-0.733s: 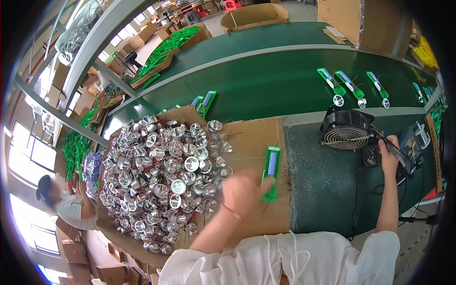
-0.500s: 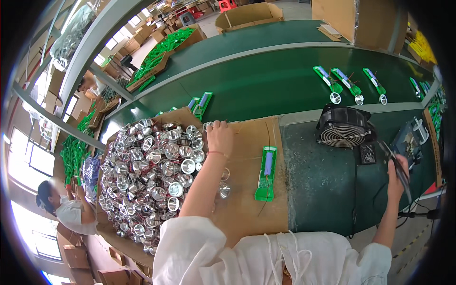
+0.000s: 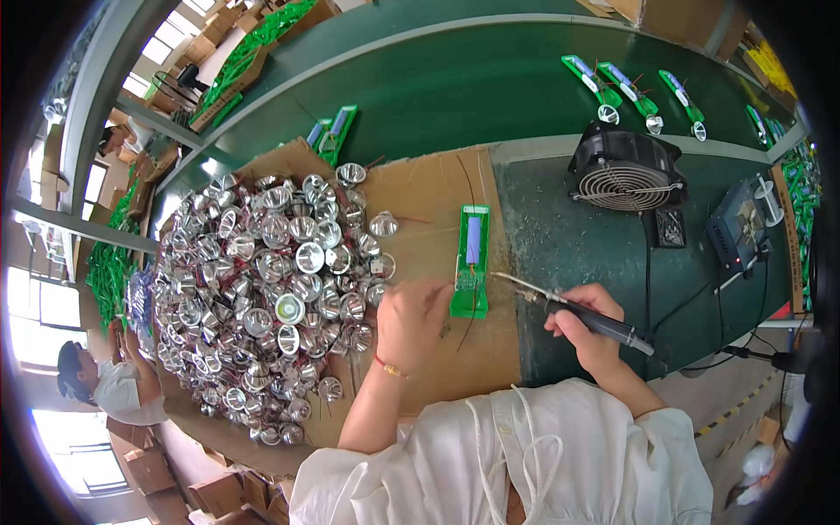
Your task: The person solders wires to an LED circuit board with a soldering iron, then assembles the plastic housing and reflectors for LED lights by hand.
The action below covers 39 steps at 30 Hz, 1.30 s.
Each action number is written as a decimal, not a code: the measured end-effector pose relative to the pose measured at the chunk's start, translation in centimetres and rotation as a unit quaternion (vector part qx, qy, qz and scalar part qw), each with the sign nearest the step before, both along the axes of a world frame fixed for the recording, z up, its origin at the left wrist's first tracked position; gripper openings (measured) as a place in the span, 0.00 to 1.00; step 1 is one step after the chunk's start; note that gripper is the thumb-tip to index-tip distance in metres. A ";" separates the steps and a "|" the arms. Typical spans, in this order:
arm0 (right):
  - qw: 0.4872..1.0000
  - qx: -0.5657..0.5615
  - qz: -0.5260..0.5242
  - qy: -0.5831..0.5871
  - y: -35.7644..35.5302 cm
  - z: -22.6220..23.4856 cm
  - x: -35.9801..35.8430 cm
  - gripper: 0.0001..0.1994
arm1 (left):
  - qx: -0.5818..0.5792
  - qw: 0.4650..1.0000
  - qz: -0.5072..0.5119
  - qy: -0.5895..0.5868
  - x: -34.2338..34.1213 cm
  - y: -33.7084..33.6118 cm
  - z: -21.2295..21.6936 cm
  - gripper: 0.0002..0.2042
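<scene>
My right hand (image 3: 597,331) grips a soldering iron (image 3: 632,338), its thin metal tip pointing left toward a green plastic lamp housing (image 3: 469,302). That housing lies on the cardboard sheet with a purple battery cell (image 3: 473,241) inside and thin wires at both ends. My left hand (image 3: 408,322) is just left of the housing's lower end, its fingers bent together. Whatever they pinch is hidden. Left of that hand, a large heap of silvery reflector cups (image 3: 262,297) with red wires fills a cardboard box. A single loose reflector (image 3: 383,224) rests on the cardboard above the hand.
A black fan (image 3: 626,166) stands beyond the iron, with a soldering station (image 3: 737,229) to its right. Several green housings with reflectors (image 3: 619,86) lie on the green conveyor belt (image 3: 420,96). A co-worker (image 3: 109,372) sits at far left.
My right hand has brought the soldering iron leftward from beside the station to near the green housing. My left hand has come from the heap's far edge back toward me, beside the housing.
</scene>
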State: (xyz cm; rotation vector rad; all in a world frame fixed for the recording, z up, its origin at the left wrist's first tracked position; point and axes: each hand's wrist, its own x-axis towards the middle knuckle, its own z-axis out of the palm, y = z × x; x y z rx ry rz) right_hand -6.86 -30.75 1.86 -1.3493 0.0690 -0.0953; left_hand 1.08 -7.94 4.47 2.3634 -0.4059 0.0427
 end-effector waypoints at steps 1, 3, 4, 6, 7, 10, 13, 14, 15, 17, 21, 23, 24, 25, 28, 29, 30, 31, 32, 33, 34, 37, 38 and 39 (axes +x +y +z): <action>1.000 -0.014 -0.007 -0.011 0.5 -0.1 0.2 0.09 | -0.047 0.998 0.025 0.016 -0.7 0.3 -0.9 0.06; 0.997 -0.065 -0.008 -0.044 1.0 -1.1 0.3 0.09 | -0.076 0.994 0.046 0.063 -1.4 0.4 -1.7 0.06; 0.996 -0.073 0.000 -0.053 1.3 -1.4 0.3 0.09 | -0.103 0.987 0.067 0.103 -1.6 0.4 -2.3 0.06; 0.994 -0.100 0.017 -0.051 1.7 -1.8 0.4 0.10 | -0.087 0.992 0.065 0.060 -1.8 0.2 -3.6 0.06; 0.994 -0.101 0.018 -0.045 1.6 -1.9 0.3 0.10 | -0.079 0.995 0.040 0.039 -1.8 0.1 -4.0 0.06; 0.982 -0.186 0.019 -0.035 1.5 -2.2 0.2 0.09 | -0.076 0.997 0.011 0.024 -1.5 -0.2 -4.9 0.05; 0.980 -0.194 0.023 -0.027 1.6 -2.1 0.0 0.09 | -0.081 0.996 0.011 0.030 -1.4 -0.4 -5.4 0.05; 0.981 -0.193 0.023 -0.023 1.7 -2.4 0.0 0.09 | -0.081 0.996 0.013 0.029 -1.4 -0.4 -5.5 0.05; 0.984 -0.174 0.003 -0.035 1.9 -2.7 0.0 0.08 | -0.080 0.996 0.012 0.032 -1.3 -0.4 -5.6 0.05; 0.987 -0.154 -0.017 -0.043 2.1 -3.0 -0.1 0.08 | -0.079 0.997 0.012 0.024 -1.3 -0.3 -5.6 0.05; 0.988 -0.154 -0.002 -0.007 2.3 -2.6 -0.1 0.08 | -0.084 0.996 0.023 0.029 -1.3 -0.5 -5.3 0.05; 0.987 -0.161 0.019 0.012 2.3 -2.4 0.1 0.09 | -0.089 0.995 0.021 0.032 -1.3 -0.4 -5.5 0.05; 0.986 -0.162 0.024 0.009 2.2 -2.3 0.2 0.08 | -0.088 0.995 0.022 0.033 -1.3 -0.5 -5.5 0.05; 0.986 -0.164 0.028 0.006 2.2 -2.2 0.2 0.08 | -0.090 0.995 0.022 0.025 -1.3 -0.6 -5.5 0.04; 0.985 -0.173 0.017 0.016 2.3 -2.3 0.0 0.09 | -0.092 0.995 0.023 0.022 -1.3 -0.5 -5.6 0.04; 0.985 -0.173 0.018 0.017 2.4 -2.3 -0.1 0.09 | -0.092 0.995 0.024 0.025 -1.3 -0.5 -5.6 0.04; 0.990 -0.143 -0.004 0.022 2.6 -2.2 -0.2 0.08 | -0.092 0.995 0.025 0.025 -1.3 -0.5 -5.5 0.04; 0.993 -0.111 -0.024 0.027 2.6 -2.2 -0.3 0.08 | -0.094 0.994 0.032 0.037 -1.3 -0.6 -5.3 0.04; 0.994 -0.107 -0.032 0.016 2.5 -2.3 -0.4 0.08 | -0.096 0.993 0.039 0.048 -1.4 -0.6 -5.2 0.04; 0.994 -0.106 -0.030 0.017 2.4 -2.2 -0.4 0.08 | -0.095 0.993 0.041 0.049 -1.4 -0.7 -5.2 0.04; 0.994 -0.107 -0.032 0.020 2.3 -2.0 -0.4 0.09 | -0.091 0.994 0.039 0.044 -1.3 -0.7 -5.2 0.04; 0.993 -0.107 -0.031 0.029 2.4 -2.1 -0.5 0.10 | -0.087 0.994 0.039 0.046 -1.3 -0.6 -5.0 0.05; 0.993 -0.106 -0.029 0.035 2.4 -2.1 -0.5 0.11 | -0.088 0.994 0.041 0.055 -1.3 -0.6 -5.0 0.05; 0.993 -0.106 -0.029 0.034 2.4 -2.0 -0.5 0.11 | -0.088 0.994 0.041 0.054 -1.3 -0.6 -5.0 0.05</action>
